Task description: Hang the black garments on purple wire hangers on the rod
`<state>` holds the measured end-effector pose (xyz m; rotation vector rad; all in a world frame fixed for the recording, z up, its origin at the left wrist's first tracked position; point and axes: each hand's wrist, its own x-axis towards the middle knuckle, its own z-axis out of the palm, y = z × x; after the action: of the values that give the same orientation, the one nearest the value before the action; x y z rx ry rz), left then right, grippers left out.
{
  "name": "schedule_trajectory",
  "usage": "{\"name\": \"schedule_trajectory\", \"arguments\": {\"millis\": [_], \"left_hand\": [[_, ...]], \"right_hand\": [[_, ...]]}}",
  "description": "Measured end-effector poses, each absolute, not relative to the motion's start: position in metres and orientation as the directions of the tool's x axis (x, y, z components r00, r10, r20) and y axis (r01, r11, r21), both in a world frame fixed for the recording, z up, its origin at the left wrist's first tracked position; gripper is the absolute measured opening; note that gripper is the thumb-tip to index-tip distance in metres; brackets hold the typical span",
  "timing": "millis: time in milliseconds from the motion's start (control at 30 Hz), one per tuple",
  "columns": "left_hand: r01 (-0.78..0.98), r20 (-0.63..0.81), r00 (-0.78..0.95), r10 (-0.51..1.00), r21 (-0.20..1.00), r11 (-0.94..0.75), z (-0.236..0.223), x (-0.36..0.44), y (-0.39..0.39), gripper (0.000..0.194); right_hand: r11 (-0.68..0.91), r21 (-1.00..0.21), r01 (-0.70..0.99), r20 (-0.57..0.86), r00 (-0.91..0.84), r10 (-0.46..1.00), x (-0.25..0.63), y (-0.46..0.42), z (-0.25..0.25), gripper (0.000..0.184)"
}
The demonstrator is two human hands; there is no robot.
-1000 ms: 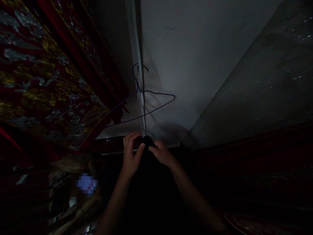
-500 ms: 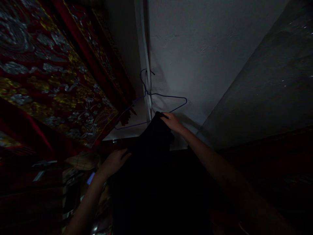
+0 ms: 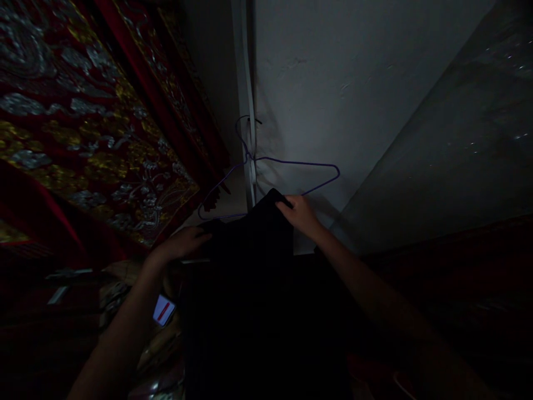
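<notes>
A black garment (image 3: 254, 239) hangs between my two hands in front of a purple wire hanger (image 3: 297, 162). My right hand (image 3: 300, 213) pinches its upper right edge, just below the hanger's right arm. Over at the upper left edge, my left hand (image 3: 187, 241) is closed on the cloth, under the hanger's left corner. The hanger's hook goes round a support beside a pale vertical strip (image 3: 244, 72) on the wall. The cloth covers part of the hanger's bottom bar, and the lower garment is too dark to make out.
Red fabric with gold and silver embroidery (image 3: 104, 133) hangs at the left. The grey wall (image 3: 353, 72) rises behind the hanger, with a shiny transparent sheet (image 3: 458, 150) at the right. Below my left forearm, a lit screen (image 3: 164, 310) lies among dim clutter.
My left hand has moved up and to the left, stretching the garment's top edge wider. My right hand has shifted slightly right, still pinching the cloth.
</notes>
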<state>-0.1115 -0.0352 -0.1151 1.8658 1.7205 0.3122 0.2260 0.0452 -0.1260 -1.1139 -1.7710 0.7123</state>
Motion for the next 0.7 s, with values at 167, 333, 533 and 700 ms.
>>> {"name": "schedule_trajectory", "arguments": {"millis": [167,333,533,700], "left_hand": [[0.84,0.189,0.06,0.98,0.521,-0.151,-0.095,-0.106,-0.035,0.027],[0.694,0.475,0.144,0.868,0.577,-0.431,-0.059,-0.076,-0.021,0.027],[0.702,0.539,0.193,0.82,0.508,-0.499,-0.05,-0.064,0.002,0.035],[0.756,0.539,0.269,0.799,0.396,-0.521,-0.045,-0.07,0.007,0.031]], "right_hand": [[0.427,-0.811,0.4,0.384,-0.188,0.904,0.226,0.045,-0.128,0.036],[0.451,-0.826,0.339,0.347,-0.325,0.88,0.217,0.032,-0.129,0.03],[0.577,-0.757,0.306,0.574,-0.111,0.811,0.24,0.03,-0.129,0.043],[0.487,-0.788,0.376,0.584,0.206,0.785,0.295,0.072,-0.11,0.039]]}}
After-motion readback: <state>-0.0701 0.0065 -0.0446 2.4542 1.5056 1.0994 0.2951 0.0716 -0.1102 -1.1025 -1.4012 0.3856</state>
